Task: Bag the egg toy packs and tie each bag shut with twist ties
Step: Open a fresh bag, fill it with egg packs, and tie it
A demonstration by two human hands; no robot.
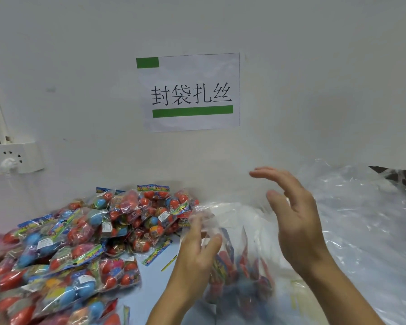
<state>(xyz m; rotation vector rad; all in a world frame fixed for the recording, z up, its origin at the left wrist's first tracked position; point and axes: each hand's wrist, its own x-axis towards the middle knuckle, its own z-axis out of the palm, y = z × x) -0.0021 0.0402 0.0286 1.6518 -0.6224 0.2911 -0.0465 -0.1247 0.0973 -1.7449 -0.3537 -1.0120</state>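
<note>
1. Clear, crinkly plastic fills my view on the right: the bag (239, 266) I am working on stands on the table (150, 299), with egg toy packs inside it showing only as blurred red and blue shapes.
2. My left hand (197, 249) pinches the gathered film at the bag's mouth, fingers and thumb curled round it.
3. My right hand (293, 214) hangs above the bag, fingers spread and loosely bent, holding nothing.
4. The heap of egg toy packs (75, 242) lies to the left on the pale blue table: smooth round eggs, red and blue, sealed in glossy sleeves with bright printed header cards. The heap runs off the left and lower edges.
5. A thin yellow strip (168, 263) lies on the table just beside my left wrist; I cannot tell whether it is a twist tie.
6. More loose clear sheeting (361, 219) billows on the right, hiding what is under it.
7. A paper sign (190, 92) with green bars hangs on the white wall; a socket strip (12, 158) is cut off at the left.
</note>
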